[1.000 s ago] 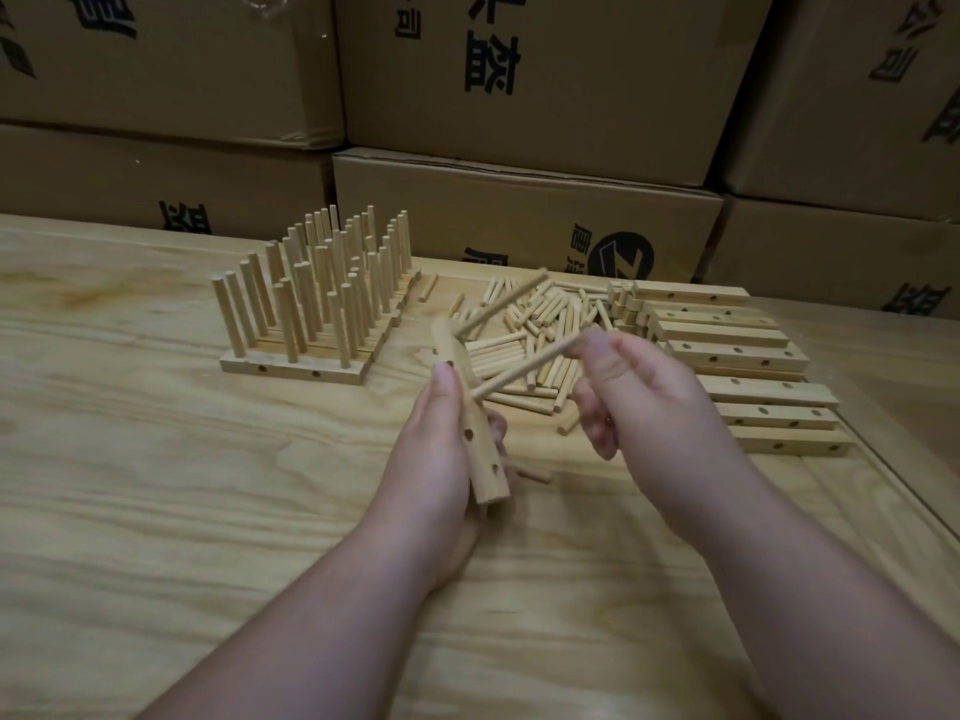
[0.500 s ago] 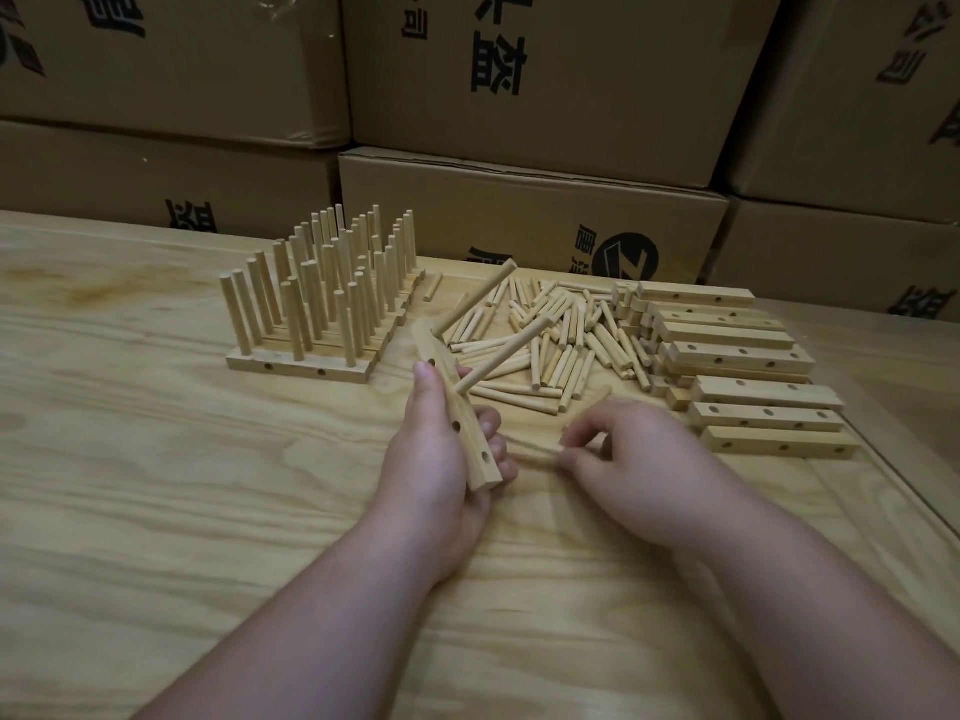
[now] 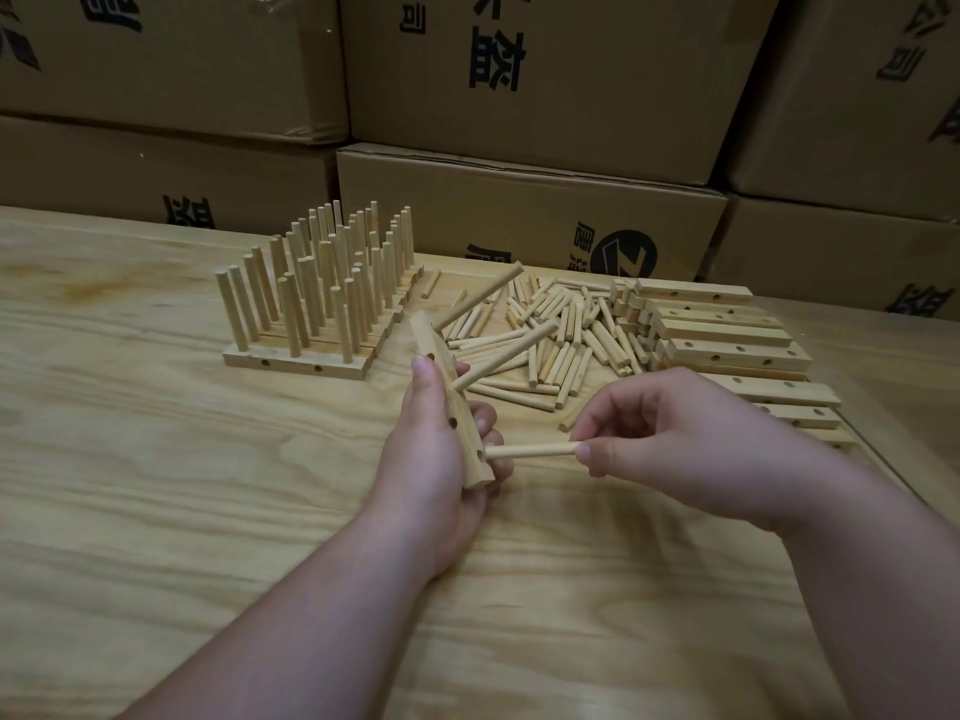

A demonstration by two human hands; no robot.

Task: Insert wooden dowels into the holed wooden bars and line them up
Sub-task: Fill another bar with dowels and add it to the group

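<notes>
Right hand [image 3: 675, 439] holds dowel [image 3: 535, 450] at left hand's [image 3: 436, 449] bar [image 3: 457, 407].

One view only, head-worn, wide-angle. Looks forward and down from above the person's near edge of the counter [image 3: 130, 485], both forearms entering from the bottom of frame and running up toward centre. Close range: left hand [image 3: 436, 449] and right hand [image 3: 670, 449] sit mid-frame, just below centre. Beyond them the loose dowels [image 3: 545, 345] and bars [image 3: 727, 345] lie in the upper middle; pegged bars [image 3: 317, 304] up left. Far edge of the counter crosses the upper third; stacked boxes [image 3: 519, 96] fill the top, facing the camera. Edges bow from the lens. No second view, so nothing shared.
</notes>
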